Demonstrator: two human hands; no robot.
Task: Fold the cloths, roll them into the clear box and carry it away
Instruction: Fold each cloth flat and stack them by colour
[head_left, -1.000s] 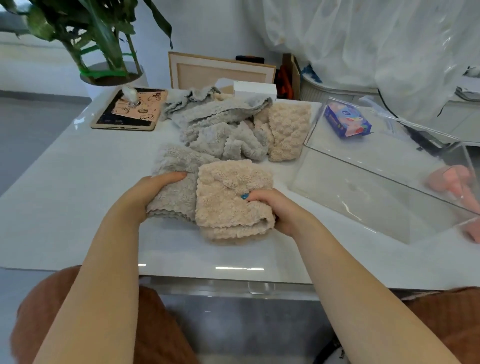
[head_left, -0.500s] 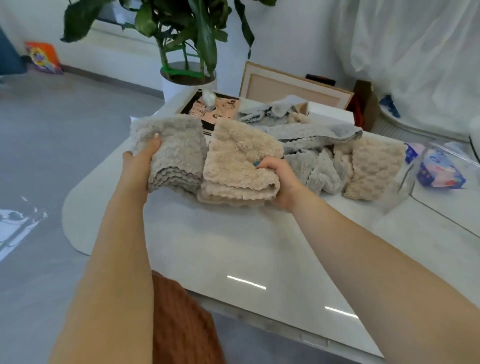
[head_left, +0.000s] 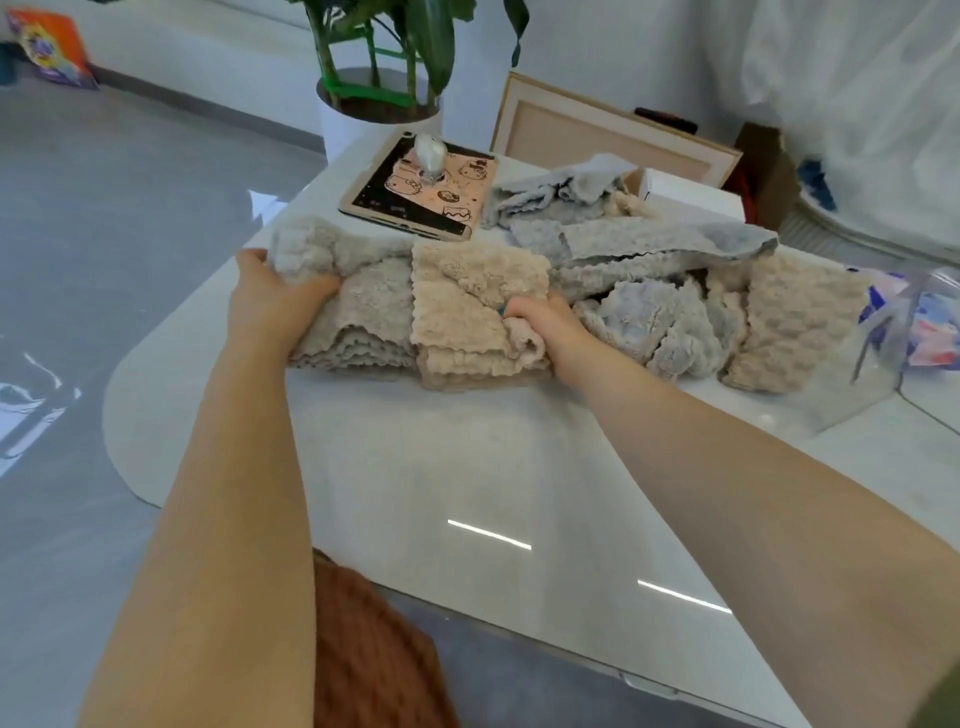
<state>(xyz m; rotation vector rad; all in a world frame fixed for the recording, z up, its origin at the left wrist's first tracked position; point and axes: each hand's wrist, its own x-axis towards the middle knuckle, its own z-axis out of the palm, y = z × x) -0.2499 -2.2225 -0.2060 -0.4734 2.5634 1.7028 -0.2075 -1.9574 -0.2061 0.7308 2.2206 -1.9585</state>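
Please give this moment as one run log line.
left hand grips grey cloth | right hand grips beige cloth | both folded, side by side | pile behind | box at right

Folded cloth piles: 3, i.e. taupe pile (head_left: 363, 312), beige pile (head_left: 467, 317), 2nd beige pile (head_left: 789, 322) at far right. Loose grey cloths (head_left: 649, 249): 1 heap, several pcs, exact no. unclear. Grips: 2, left grip (head_left: 270, 306) & right grip (head_left: 545, 327). 1 ea: desk (head_left: 467, 467), clear box (head_left: 852, 395), tablet (head_left: 421, 192), potted plant (head_left: 379, 109), white carton (head_left: 691, 195), wooden frame (head_left: 597, 135), tissue pack (head_left: 935, 338).
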